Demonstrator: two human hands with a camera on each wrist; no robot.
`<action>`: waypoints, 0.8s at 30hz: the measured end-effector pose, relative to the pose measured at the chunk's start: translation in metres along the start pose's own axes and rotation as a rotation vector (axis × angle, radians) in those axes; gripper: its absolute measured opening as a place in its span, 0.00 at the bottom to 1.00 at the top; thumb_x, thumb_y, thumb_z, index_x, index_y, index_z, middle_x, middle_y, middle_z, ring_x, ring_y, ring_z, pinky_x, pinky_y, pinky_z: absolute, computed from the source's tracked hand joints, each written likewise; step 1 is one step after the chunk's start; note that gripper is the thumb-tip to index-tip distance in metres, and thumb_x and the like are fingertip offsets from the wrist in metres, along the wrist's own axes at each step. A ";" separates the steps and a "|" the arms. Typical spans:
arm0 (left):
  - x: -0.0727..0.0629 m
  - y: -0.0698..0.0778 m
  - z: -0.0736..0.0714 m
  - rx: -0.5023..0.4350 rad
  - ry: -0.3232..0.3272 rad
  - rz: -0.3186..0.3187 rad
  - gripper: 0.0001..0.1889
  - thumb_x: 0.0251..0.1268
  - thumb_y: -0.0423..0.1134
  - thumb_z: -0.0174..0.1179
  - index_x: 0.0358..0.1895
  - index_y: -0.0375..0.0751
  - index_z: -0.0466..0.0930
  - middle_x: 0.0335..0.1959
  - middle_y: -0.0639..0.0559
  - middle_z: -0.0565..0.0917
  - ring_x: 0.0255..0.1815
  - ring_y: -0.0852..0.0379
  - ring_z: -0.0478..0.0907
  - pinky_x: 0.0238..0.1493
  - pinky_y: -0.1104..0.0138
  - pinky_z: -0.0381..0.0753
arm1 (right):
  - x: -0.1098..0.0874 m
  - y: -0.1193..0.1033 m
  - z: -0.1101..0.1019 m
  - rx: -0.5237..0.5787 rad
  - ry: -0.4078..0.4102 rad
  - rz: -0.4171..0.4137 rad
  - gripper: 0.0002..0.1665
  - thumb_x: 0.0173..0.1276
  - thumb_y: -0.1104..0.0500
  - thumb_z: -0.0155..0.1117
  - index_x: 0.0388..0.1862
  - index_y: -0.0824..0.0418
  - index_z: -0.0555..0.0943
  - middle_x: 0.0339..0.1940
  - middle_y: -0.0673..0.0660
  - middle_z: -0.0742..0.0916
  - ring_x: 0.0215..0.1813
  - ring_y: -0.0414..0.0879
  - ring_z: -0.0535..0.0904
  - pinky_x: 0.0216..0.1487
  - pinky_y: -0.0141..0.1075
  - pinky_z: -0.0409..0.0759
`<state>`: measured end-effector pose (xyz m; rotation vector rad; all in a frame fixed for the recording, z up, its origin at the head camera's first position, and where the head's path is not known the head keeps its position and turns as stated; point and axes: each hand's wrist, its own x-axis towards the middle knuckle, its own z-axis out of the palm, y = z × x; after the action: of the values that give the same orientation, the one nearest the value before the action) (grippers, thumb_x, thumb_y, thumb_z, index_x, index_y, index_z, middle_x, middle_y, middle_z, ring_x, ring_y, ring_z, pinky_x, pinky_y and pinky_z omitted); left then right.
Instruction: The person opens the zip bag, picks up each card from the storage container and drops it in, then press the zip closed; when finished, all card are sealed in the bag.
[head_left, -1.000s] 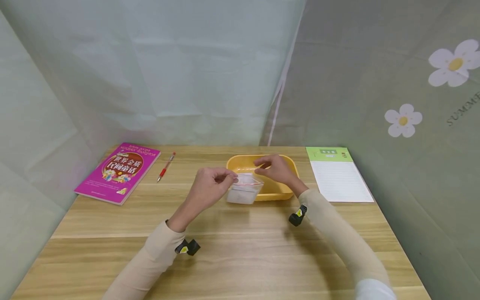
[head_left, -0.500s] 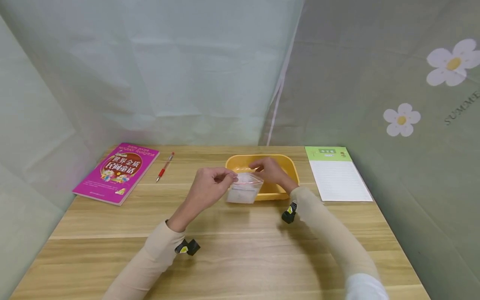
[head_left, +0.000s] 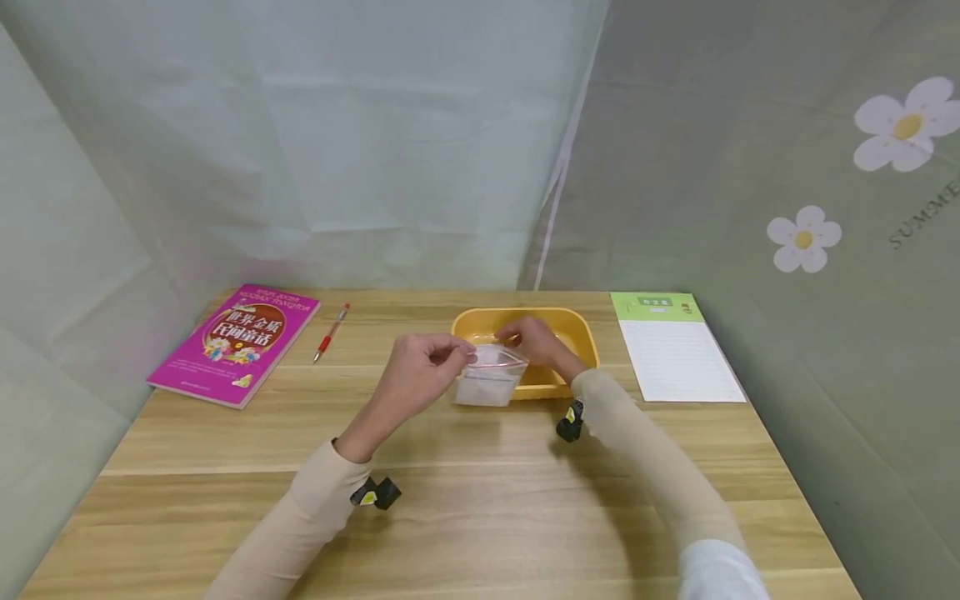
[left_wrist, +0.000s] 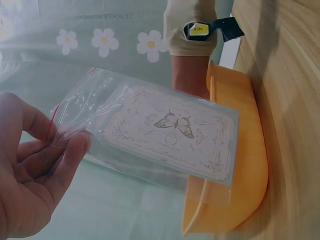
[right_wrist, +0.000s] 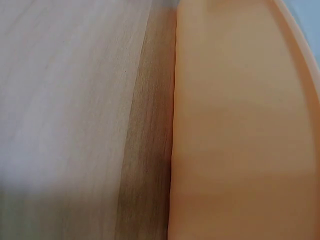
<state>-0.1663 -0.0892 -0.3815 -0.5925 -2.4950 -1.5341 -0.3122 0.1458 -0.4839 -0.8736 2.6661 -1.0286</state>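
My left hand [head_left: 424, 367] pinches the top corner of a clear zip bag [head_left: 486, 387] with a red seal line, beside its thumb and forefinger in the left wrist view. Inside the bag lies a pale card [left_wrist: 170, 134] printed with a butterfly and an ornate border. The bag hangs in front of the yellow plastic basket [head_left: 577, 333]. My right hand [head_left: 542, 343] reaches down into that basket behind the bag; its fingertips are hidden, so what they touch does not show. The right wrist view has only the basket's outer wall [right_wrist: 240, 125] and tabletop.
At the left of the wooden table [head_left: 450, 517] lies a magenta book [head_left: 240, 346], with a red pen [head_left: 331, 333] to its right. A writing pad [head_left: 675, 350] with a green header lies right of the basket. Fabric walls [head_left: 337, 150] stand behind and at both sides.
My right hand has moved left and down from above the basket to inside it, its fingertips passing out of sight. The left hand stays put with the bag.
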 end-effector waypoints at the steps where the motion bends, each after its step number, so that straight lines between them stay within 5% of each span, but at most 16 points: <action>1: 0.000 0.000 0.000 0.002 0.001 0.001 0.09 0.70 0.34 0.60 0.38 0.38 0.91 0.33 0.53 0.91 0.31 0.60 0.86 0.32 0.69 0.83 | 0.001 0.000 0.001 -0.002 0.001 -0.002 0.15 0.64 0.67 0.71 0.50 0.67 0.88 0.47 0.61 0.91 0.45 0.52 0.88 0.49 0.40 0.86; 9: 0.000 0.000 0.000 -0.006 -0.003 0.007 0.09 0.70 0.34 0.61 0.38 0.38 0.91 0.32 0.53 0.91 0.31 0.61 0.86 0.33 0.68 0.84 | -0.001 -0.013 0.002 -0.115 -0.009 0.022 0.16 0.62 0.71 0.67 0.50 0.70 0.87 0.47 0.64 0.90 0.44 0.54 0.86 0.48 0.41 0.84; 24: 0.001 0.000 -0.001 -0.013 -0.010 -0.002 0.09 0.71 0.33 0.61 0.40 0.35 0.91 0.33 0.52 0.91 0.33 0.60 0.87 0.35 0.68 0.85 | 0.002 -0.008 0.005 -0.112 -0.001 0.049 0.14 0.61 0.72 0.67 0.46 0.67 0.89 0.42 0.61 0.91 0.40 0.50 0.83 0.46 0.38 0.82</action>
<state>-0.1669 -0.0894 -0.3808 -0.6011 -2.4957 -1.5534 -0.3085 0.1367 -0.4821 -0.8232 2.7521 -0.8754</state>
